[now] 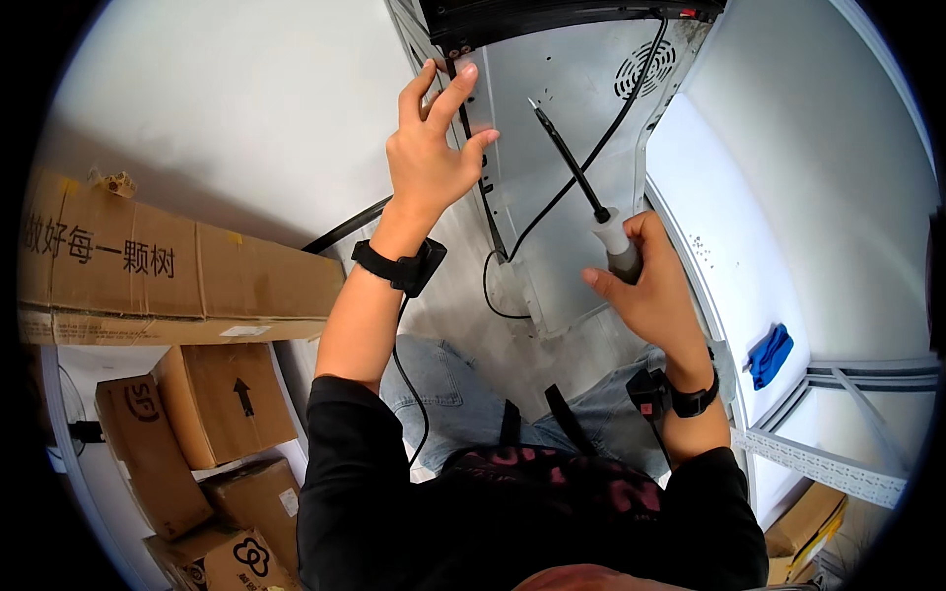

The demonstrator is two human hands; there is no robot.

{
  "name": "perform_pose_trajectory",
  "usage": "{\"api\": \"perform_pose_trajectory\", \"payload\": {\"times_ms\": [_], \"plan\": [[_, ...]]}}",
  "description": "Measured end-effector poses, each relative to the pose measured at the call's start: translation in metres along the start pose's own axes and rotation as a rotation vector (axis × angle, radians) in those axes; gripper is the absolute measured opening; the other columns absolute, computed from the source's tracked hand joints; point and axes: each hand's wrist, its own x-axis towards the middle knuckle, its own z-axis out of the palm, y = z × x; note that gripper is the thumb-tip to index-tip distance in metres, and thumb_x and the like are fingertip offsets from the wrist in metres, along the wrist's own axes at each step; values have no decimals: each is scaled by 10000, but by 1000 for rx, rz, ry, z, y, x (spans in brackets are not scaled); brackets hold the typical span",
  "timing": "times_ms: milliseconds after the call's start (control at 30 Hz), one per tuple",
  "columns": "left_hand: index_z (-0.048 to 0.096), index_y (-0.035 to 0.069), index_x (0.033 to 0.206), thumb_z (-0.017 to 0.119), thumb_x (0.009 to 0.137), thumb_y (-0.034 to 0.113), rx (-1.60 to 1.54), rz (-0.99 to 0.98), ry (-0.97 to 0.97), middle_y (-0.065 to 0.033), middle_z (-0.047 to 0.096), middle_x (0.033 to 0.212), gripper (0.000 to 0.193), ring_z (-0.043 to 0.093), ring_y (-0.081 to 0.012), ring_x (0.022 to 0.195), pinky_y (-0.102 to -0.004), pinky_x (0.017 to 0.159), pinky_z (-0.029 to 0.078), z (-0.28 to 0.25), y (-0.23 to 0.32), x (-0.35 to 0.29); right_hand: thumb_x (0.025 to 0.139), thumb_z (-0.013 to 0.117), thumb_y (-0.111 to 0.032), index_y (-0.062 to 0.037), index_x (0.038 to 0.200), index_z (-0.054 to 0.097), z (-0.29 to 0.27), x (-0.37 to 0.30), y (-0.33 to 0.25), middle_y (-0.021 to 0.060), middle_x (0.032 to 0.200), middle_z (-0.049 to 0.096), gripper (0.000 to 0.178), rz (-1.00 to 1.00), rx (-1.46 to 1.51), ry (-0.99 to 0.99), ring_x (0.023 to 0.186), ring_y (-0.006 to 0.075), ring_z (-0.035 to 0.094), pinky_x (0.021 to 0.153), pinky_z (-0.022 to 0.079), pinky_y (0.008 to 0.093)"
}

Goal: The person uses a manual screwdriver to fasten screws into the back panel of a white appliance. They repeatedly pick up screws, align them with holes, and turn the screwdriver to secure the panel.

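My right hand [662,284] grips a long screwdriver [572,163] by its white and grey handle. Its black shaft slants up and left, and the bright tip is over a grey metal panel [581,266]; whether it touches cannot be made out. My left hand [434,158] is raised at the panel's left edge, fingers and thumb spread, holding nothing. Its fingertips are close to the corner below a black bar [572,22]; contact is unclear. A black cable [601,138] hangs from the bar across the panel and curls at the lower left. Round vent slots [645,69] are cut at the panel's upper right.
Cardboard boxes, one long [227,266] and several smaller [227,399], stack up on the left. At right, a blue cloth [771,357] lies on a white surface [729,246] beside a white perforated metal frame [828,463]. Below my hands are my jeans-clad legs [424,389].
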Motion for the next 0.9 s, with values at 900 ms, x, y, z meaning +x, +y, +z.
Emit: {"api": "perform_pose_trajectory", "payload": {"times_ms": [900], "plan": [[526,198,1275,835,563,87,55,50,53,-193,498,1274,784,647,-237,933,-264,582,562,4,-1,0,823,654,-84,-4,1105,474,36,-1,-5,149,896,589,344,-117,80,55,813,262,590,723,455,336]]}}
